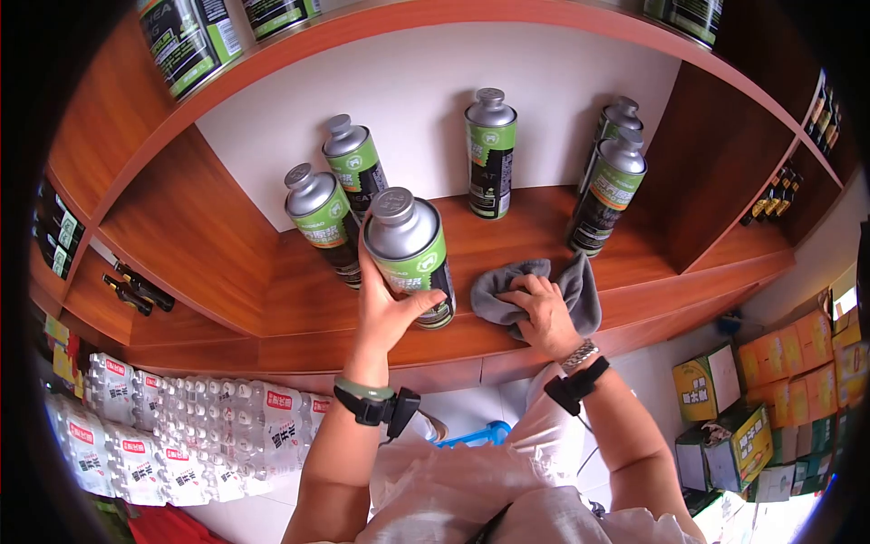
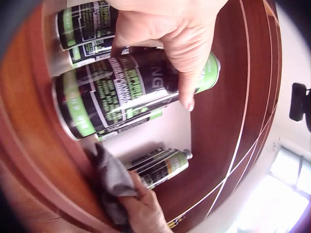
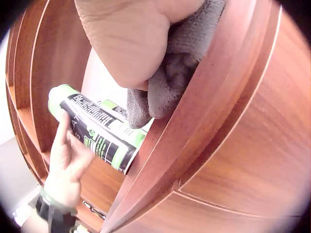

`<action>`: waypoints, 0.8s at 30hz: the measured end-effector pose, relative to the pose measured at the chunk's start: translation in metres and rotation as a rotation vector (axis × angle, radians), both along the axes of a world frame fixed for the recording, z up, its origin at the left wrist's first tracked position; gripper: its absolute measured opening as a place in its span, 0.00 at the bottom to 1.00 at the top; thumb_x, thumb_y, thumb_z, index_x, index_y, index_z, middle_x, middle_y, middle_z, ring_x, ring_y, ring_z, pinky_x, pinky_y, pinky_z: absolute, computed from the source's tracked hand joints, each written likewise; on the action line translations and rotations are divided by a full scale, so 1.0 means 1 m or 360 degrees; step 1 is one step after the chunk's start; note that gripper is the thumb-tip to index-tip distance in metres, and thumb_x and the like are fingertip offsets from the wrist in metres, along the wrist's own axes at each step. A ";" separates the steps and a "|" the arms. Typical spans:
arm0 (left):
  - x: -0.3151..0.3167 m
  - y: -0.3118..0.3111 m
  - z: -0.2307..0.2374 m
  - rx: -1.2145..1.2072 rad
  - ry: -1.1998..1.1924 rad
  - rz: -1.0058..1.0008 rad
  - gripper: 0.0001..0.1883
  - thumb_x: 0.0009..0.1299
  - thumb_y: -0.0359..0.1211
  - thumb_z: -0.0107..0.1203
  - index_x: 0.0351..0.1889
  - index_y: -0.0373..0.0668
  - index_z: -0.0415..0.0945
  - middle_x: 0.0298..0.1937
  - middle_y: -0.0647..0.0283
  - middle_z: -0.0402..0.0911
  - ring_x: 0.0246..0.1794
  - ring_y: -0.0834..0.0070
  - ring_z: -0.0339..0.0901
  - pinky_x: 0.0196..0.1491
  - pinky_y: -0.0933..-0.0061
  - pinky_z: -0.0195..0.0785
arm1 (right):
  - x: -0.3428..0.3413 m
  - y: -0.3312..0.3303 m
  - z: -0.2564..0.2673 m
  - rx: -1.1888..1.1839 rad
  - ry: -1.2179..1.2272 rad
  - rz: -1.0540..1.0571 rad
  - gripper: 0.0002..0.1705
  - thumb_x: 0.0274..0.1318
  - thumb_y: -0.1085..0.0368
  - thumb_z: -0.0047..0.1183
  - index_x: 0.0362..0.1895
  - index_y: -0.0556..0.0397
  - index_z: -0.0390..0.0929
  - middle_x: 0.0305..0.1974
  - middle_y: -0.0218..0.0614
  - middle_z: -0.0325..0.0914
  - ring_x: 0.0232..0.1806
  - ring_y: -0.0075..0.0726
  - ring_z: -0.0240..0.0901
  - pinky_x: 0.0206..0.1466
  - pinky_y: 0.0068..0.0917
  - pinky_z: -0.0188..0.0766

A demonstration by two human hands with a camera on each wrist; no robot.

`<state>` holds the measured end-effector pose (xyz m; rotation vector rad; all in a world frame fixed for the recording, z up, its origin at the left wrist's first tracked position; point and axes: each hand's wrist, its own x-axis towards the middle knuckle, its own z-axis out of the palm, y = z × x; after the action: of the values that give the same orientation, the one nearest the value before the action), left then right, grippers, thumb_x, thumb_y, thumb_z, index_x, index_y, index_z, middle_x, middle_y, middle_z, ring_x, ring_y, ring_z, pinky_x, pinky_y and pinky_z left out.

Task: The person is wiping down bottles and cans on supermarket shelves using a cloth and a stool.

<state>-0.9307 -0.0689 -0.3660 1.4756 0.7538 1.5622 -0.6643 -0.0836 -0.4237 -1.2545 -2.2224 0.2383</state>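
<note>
My left hand (image 1: 384, 317) grips a green and black metal can (image 1: 404, 238) with a silver screw cap, thumb across its side. The can stands near the front of the wooden shelf, slightly tilted in the head view. In the left wrist view its printed black side (image 2: 121, 87) faces the camera, and the thumb lies near its green upper band. To the right, my right hand (image 1: 544, 317) holds a bunched grey cloth (image 1: 492, 297) against the shelf's front part, fingers curled into its folds. The right wrist view shows the cloth (image 3: 170, 87) beside the shelf edge, with the fingertips hidden.
Matching cans stand behind: two at the left (image 1: 319, 213), one in the middle (image 1: 491, 154), two at the right (image 1: 609, 195). More cans (image 1: 186, 45) sit on the shelf above. Wrapped bottle packs (image 1: 199, 422) lie at floor left, cartons (image 1: 739, 444) at right.
</note>
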 end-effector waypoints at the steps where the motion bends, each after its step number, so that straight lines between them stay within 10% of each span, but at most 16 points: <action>1: -0.006 -0.001 -0.021 -0.0073 0.0220 0.0106 0.64 0.52 0.37 0.80 0.79 0.40 0.41 0.68 0.54 0.68 0.67 0.64 0.70 0.68 0.61 0.65 | -0.003 -0.001 -0.002 0.0032 0.0025 -0.0039 0.31 0.34 0.76 0.62 0.51 0.45 0.84 0.52 0.33 0.74 0.56 0.45 0.69 0.58 0.41 0.64; 24: 0.082 0.094 -0.033 -0.0127 0.0602 0.0512 0.49 0.45 0.34 0.80 0.63 0.39 0.60 0.55 0.50 0.80 0.57 0.58 0.79 0.59 0.58 0.72 | -0.005 -0.006 -0.015 0.0235 0.0167 -0.0191 0.19 0.30 0.68 0.63 0.35 0.47 0.80 0.45 0.31 0.75 0.49 0.43 0.70 0.54 0.42 0.65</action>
<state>-0.8485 0.0249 -0.3987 1.6734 1.3122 1.4744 -0.6695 -0.0897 -0.4389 -1.2605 -2.0291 0.0893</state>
